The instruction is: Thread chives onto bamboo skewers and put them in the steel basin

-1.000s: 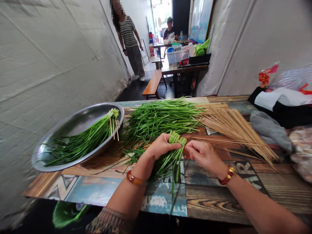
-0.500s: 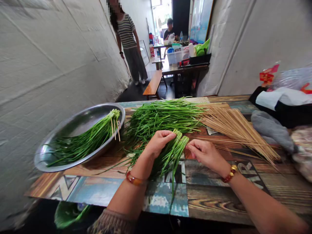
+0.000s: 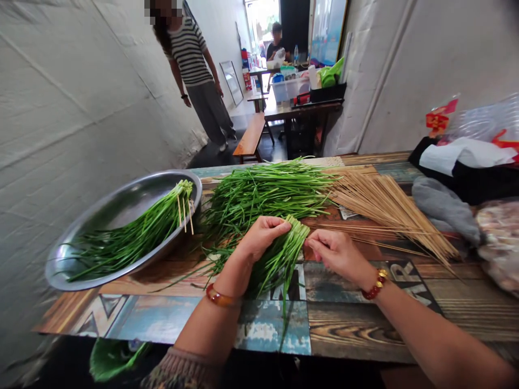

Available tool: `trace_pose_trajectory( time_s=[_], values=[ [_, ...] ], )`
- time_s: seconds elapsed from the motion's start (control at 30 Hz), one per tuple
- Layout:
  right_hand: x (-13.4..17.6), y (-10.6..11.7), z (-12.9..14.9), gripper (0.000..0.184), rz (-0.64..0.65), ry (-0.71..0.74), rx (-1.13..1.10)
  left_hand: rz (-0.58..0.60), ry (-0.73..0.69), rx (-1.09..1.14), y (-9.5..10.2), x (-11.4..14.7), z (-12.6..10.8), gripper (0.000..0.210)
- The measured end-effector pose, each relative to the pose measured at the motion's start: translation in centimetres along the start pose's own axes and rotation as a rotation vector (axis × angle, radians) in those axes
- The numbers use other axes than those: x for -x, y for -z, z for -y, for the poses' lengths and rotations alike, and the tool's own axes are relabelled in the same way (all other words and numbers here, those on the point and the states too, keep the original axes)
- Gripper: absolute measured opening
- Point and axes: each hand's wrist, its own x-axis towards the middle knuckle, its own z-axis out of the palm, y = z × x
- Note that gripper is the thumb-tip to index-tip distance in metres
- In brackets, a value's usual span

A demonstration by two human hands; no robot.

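My left hand (image 3: pixel 263 233) is closed on a bunch of garlic chives (image 3: pixel 298 233), thumb and fingers near the pale cut ends, the green leaves trailing toward the table's front. At the right side of that bunch, my right hand (image 3: pixel 330 249) is closed in a pinch; whatever lies between its fingertips is hidden. A large pile of loose chives (image 3: pixel 267 186) lies just behind my hands. To its right, many thin bamboo skewers (image 3: pixel 397 216) are fanned out. On the left, a steel basin (image 3: pixel 125 197) holds chives (image 3: pixel 146 235) with several skewers through their cut ends.
The patchwork wooden table (image 3: pixel 352 335) carries a grey cloth-like bundle (image 3: pixel 444 208) and plastic bags (image 3: pixel 503 243) at right. A green bag (image 3: pixel 111 359) hangs below the front edge. Beyond stand a bench (image 3: pixel 250 135), another table, a standing person (image 3: pixel 194 75) and a seated person.
The cut ends of the chives, split by a gap before, now sit together under my left hand. My right hand stays pinched beside them. The standing person has come closer; the view shifted slightly.
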Motion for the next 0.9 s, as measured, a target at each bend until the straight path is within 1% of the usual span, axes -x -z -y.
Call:
trace_pose_trajectory(
  time_s=[0.07, 0.17, 0.27, 0.37, 0.6, 0.77, 0.9],
  values=[
    [-0.1, 0.1, 0.2, 0.030, 0.005, -0.010, -0.024, 0.004, -0.009, 0.009, 0.1, 0.0, -0.1, 0.037],
    [-0.1, 0.3, 0.5, 0.029, 0.036, -0.056, -0.074, 0.044, -0.015, 0.048, -0.1, 0.2, -0.4, 0.035],
    [-0.1, 0.3, 0.5, 0.027, 0.056, -0.107, -0.117, 0.080, 0.015, 0.077, -0.5, 0.2, -0.6, 0.038],
    [-0.2, 0.2, 0.3, 0.026, 0.061, -0.120, -0.121, 0.093, 0.033, 0.063, -0.8, 0.3, -0.7, 0.039],
    [-0.2, 0.3, -0.2, 0.025, 0.067, -0.014, -0.037, 0.091, 0.082, 0.034, -0.8, 0.4, -0.7, 0.035],
    [-0.1, 0.1, -0.3, 0.029, -0.016, 0.063, 0.049, 0.114, 0.080, 0.054, -0.9, 0.4, -0.7, 0.037],
    [-0.1, -0.3, -0.3, 0.027, -0.034, 0.061, 0.062, 0.094, 0.082, 0.028, -1.1, 0.4, -0.8, 0.038]
  ],
)
